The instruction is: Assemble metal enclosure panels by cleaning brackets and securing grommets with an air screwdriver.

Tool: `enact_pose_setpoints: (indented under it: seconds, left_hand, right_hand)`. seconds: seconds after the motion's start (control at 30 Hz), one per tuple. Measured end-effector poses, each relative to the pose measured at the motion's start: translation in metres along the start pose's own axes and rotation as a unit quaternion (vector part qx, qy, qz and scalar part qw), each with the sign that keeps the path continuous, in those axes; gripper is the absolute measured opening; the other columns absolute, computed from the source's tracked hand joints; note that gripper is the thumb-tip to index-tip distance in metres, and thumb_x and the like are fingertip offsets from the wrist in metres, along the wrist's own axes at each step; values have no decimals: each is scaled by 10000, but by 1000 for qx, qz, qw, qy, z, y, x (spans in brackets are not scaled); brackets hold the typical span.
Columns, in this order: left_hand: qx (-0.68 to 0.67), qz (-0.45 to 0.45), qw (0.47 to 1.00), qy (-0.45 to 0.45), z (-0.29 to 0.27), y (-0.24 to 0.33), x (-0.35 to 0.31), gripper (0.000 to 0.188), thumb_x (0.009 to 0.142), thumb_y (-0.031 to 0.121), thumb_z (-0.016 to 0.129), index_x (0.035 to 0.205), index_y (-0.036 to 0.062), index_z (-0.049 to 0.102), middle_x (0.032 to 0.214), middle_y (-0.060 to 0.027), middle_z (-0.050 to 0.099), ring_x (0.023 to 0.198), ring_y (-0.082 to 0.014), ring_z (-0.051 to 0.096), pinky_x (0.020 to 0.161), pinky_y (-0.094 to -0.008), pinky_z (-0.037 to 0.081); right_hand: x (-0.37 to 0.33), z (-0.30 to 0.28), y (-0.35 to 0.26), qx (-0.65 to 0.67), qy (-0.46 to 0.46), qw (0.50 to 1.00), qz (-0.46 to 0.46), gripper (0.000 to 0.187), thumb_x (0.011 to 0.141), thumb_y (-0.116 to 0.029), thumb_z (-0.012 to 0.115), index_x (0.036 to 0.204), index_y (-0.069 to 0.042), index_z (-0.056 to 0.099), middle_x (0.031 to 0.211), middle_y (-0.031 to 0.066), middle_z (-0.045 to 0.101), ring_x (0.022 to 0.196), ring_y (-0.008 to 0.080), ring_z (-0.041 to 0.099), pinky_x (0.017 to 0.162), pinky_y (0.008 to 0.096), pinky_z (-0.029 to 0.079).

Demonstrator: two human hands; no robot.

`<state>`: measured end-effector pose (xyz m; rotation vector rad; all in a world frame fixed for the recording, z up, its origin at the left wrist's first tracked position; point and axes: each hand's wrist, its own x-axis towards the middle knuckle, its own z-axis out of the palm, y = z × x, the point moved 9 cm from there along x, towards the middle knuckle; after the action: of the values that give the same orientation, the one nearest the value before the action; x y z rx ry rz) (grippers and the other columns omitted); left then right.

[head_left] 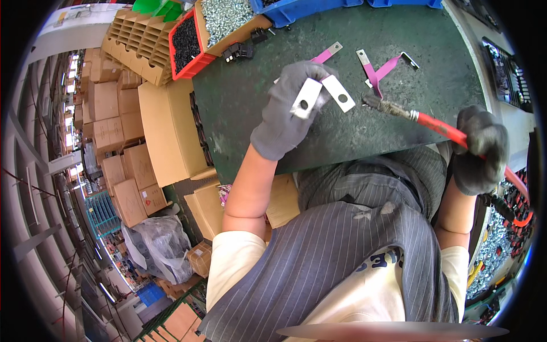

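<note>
My left hand (288, 108), in a grey glove, is closed on a flat metal strip whose two bright ends (306, 100) each have a dark hole. Its middle is hidden by my fingers. My right hand (481, 149), in a dark glove, grips a long red-handled tool (439, 126) with a rough grey tip. That tip points left, a little to the right of the strip's ends. Beyond my hands, a pink-sleeved metal strip (379, 74) lies bent on the green table (245, 122). Another pink-sleeved strip (329, 52) shows just past my left hand.
At the table's far left stand a red bin of black parts (186, 44) and a cardboard box of small metal screws (225, 21). Small black parts (238, 52) lie beside them. Blue bins (310, 10) line the far edge. Stacked cartons (111, 122) fill the left.
</note>
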<state>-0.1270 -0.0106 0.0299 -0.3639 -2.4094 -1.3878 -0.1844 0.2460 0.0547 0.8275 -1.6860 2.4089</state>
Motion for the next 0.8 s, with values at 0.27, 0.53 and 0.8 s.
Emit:
enact_pose_setpoints:
  seconds: [0.27, 0.53, 0.8]
  left_hand:
    - [-179, -140, 973, -29, -3, -1, -21, 305, 888, 288, 554, 1006, 13, 492, 809, -42, 544, 717, -103, 498, 652, -247, 423]
    - [-147, -97, 984, -16, -16, 7, -23, 219, 853, 198, 599, 958, 20, 528, 823, -50, 561, 734, -120, 517, 685, -253, 436]
    - [-109, -88, 989, -56, -10, 9, -19, 170, 824, 133, 596, 940, 24, 535, 821, -65, 578, 720, -137, 536, 673, -258, 445]
  right_hand:
    - [3, 65, -60, -169, -225, 938, -200, 422, 781, -494, 563, 645, -95, 564, 567, 31, 504, 455, 165, 471, 440, 298, 355]
    - [-8, 83, -65, -150, -326, 894, -268, 456, 767, -565, 550, 748, -111, 593, 619, 24, 530, 470, 158, 466, 443, 299, 350]
    - [-8, 86, -68, -164, -252, 924, -237, 398, 790, -500, 562, 712, -110, 561, 588, 11, 520, 460, 144, 448, 443, 279, 331]
